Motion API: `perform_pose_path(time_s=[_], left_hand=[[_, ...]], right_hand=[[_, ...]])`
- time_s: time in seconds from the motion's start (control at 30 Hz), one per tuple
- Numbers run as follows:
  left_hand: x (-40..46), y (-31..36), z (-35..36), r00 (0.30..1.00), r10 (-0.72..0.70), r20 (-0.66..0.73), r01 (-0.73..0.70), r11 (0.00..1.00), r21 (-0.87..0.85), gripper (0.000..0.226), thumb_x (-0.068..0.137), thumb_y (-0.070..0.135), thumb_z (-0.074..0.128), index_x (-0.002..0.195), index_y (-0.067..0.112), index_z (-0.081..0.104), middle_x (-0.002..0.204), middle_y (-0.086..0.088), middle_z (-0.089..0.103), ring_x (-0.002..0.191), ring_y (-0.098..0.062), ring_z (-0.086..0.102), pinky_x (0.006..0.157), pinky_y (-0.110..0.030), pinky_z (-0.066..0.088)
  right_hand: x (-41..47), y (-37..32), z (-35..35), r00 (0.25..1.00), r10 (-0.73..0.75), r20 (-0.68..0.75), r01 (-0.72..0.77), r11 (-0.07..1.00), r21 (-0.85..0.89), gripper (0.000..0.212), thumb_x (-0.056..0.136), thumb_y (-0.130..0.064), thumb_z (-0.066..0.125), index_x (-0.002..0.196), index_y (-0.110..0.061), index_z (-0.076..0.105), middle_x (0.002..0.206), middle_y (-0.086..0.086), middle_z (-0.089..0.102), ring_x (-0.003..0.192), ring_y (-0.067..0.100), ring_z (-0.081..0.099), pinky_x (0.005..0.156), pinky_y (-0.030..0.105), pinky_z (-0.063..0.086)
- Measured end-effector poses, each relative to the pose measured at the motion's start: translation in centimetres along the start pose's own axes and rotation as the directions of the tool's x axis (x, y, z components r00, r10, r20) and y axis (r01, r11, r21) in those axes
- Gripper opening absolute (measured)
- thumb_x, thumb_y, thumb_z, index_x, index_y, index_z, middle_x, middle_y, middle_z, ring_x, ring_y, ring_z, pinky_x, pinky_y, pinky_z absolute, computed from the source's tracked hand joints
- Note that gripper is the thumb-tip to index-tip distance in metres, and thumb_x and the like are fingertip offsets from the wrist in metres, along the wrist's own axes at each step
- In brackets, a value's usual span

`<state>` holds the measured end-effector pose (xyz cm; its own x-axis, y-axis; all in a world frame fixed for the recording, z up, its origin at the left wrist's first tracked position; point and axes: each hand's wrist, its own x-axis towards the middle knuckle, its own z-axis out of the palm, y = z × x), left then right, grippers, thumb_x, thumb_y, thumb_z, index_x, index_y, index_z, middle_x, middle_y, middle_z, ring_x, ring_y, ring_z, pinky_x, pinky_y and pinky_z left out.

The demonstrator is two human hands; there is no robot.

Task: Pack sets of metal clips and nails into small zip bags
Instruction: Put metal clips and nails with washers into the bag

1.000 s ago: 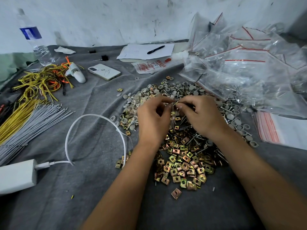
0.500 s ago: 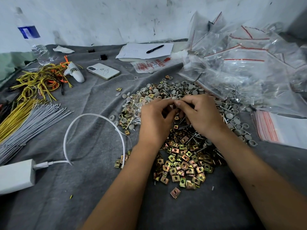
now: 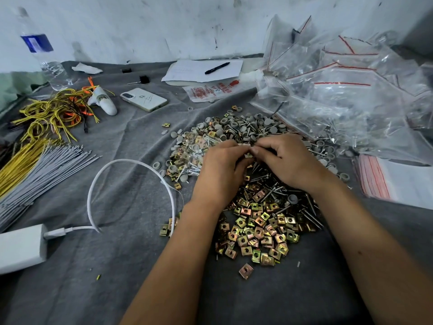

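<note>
clips (image 3: 257, 233): brass-gold with green and pink sheen, at 6 o'clock
caps (image 3: 246, 127): flat grey, at 12 o'clock
zip bags (image 3: 346, 90): clear, red seal stripes, at 2 o'clock
ties (image 3: 39, 165): grey and yellow, at 9 o'clock
cable (image 3: 131, 165): white
desk (image 3: 105, 289): grey cloth

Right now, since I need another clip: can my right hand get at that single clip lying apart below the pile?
Probably yes: the lone clip lies uncovered on bare cloth, but the right hand is pinching a small bag with the left hand.
</note>
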<state>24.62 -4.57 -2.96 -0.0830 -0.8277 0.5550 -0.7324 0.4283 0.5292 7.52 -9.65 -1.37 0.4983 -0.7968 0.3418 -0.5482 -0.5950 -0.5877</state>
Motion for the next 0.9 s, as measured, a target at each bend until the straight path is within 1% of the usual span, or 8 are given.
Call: perform_pose_path(time_s=[0.2, 0.3, 0.37, 0.47, 0.57, 0.67, 0.77, 0.9], left_hand=[[-0.1, 0.1, 0.1, 0.999, 0.04, 0.001, -0.04, 0.999, 0.006, 0.016, 0.094, 0.008, 0.072, 0.109, 0.007, 0.079, 0.088, -0.005, 0.066, 0.076, -0.02, 0.06, 0.07, -0.041, 0.053], [-0.1, -0.1, 0.0, 0.999, 0.042, -0.002, -0.042, 0.999, 0.0, 0.021, 0.094, 0.006, 0.072, 0.114, 0.007, 0.078, 0.091, -0.005, 0.069, 0.078, -0.02, 0.062, 0.072, -0.04, 0.054], [-0.1, -0.6, -0.3, 0.998, 0.011, -0.065, -0.012, 1.0, -0.023, 0.024, 0.092, 0.005, 0.074, 0.116, 0.005, 0.078, 0.093, -0.007, 0.072, 0.08, -0.019, 0.064, 0.074, -0.037, 0.055], [-0.1, -1.2, -0.3, 0.97, -0.123, -0.21, 0.115, 0.992, -0.053, 0.021, 0.093, 0.005, 0.072, 0.113, 0.003, 0.077, 0.097, -0.01, 0.076, 0.082, -0.019, 0.067, 0.079, -0.038, 0.058], [0.1, -1.7, -0.1, 0.927, -0.316, -0.201, 0.279, 0.94, -0.194, 0.02, 0.098, 0.007, 0.067, 0.116, 0.004, 0.076, 0.087, -0.012, 0.075, 0.075, -0.03, 0.072, 0.073, -0.049, 0.06], [0.2, -1.7, -0.1, 0.886, -0.416, -0.203, 0.35, 0.889, -0.295, 0.021, 0.101, 0.008, 0.064, 0.119, 0.009, 0.075, 0.074, -0.004, 0.073, 0.059, -0.02, 0.071, 0.06, -0.042, 0.062], [0.4, -1.5, -0.2, 0.854, -0.477, -0.208, 0.391, 0.852, -0.349, 0.021, 0.101, 0.01, 0.064, 0.119, 0.013, 0.075, 0.068, 0.0, 0.071, 0.057, -0.018, 0.07, 0.061, -0.041, 0.062], [0.3, -1.4, -0.2, 0.849, -0.494, -0.19, 0.401, 0.835, -0.376, 0.019, 0.101, 0.014, 0.065, 0.118, 0.013, 0.075, 0.075, -0.005, 0.073, 0.066, -0.025, 0.072, 0.069, -0.049, 0.062]], right_hand=[[0.0, 0.2, -0.8, 0.992, 0.038, 0.12, -0.048, 0.995, 0.086, 0.029, 0.103, -0.024, 0.058, 0.079, -0.011, 0.066, 0.064, -0.006, 0.054, 0.059, 0.004, 0.048, 0.06, 0.028, 0.036], [-0.2, 0.4, -1.6, 0.981, 0.067, 0.18, -0.093, 0.986, 0.14, 0.029, 0.103, -0.027, 0.057, 0.077, -0.018, 0.065, 0.066, 0.004, 0.058, 0.061, 0.016, 0.056, 0.062, 0.033, 0.044], [-0.4, 0.7, -2.1, 0.984, 0.1, 0.147, -0.125, 0.977, 0.173, 0.03, 0.103, -0.033, 0.057, 0.076, -0.022, 0.065, 0.068, 0.0, 0.061, 0.063, 0.017, 0.06, 0.064, 0.036, 0.047], [-0.6, 1.1, -2.2, 0.992, 0.125, 0.025, -0.127, 0.976, 0.178, 0.024, 0.099, -0.038, 0.061, 0.078, -0.031, 0.071, 0.066, -0.011, 0.067, 0.057, 0.008, 0.06, 0.062, 0.03, 0.046], [-0.5, 0.6, -1.1, 0.994, 0.061, -0.09, -0.051, 0.992, 0.118, 0.01, 0.093, -0.029, 0.073, 0.089, -0.022, 0.08, 0.07, -0.004, 0.072, 0.057, 0.009, 0.064, 0.055, 0.023, 0.049], [-0.2, -0.3, -0.3, 0.985, -0.023, -0.17, 0.034, 0.997, 0.065, 0.01, 0.086, -0.02, 0.081, 0.096, -0.017, 0.082, 0.082, -0.011, 0.074, 0.071, 0.001, 0.067, 0.063, 0.011, 0.049], [-0.2, -0.9, 0.1, 0.986, -0.099, -0.137, 0.095, 0.995, -0.033, 0.016, 0.082, -0.018, 0.085, 0.098, -0.018, 0.082, 0.089, -0.006, 0.075, 0.079, 0.006, 0.067, 0.076, 0.027, 0.055], [-0.1, -1.5, 0.7, 0.985, -0.155, -0.075, 0.146, 0.983, -0.113, 0.017, 0.083, -0.016, 0.083, 0.1, -0.017, 0.082, 0.09, 0.002, 0.072, 0.083, 0.018, 0.063, 0.077, 0.041, 0.053]])
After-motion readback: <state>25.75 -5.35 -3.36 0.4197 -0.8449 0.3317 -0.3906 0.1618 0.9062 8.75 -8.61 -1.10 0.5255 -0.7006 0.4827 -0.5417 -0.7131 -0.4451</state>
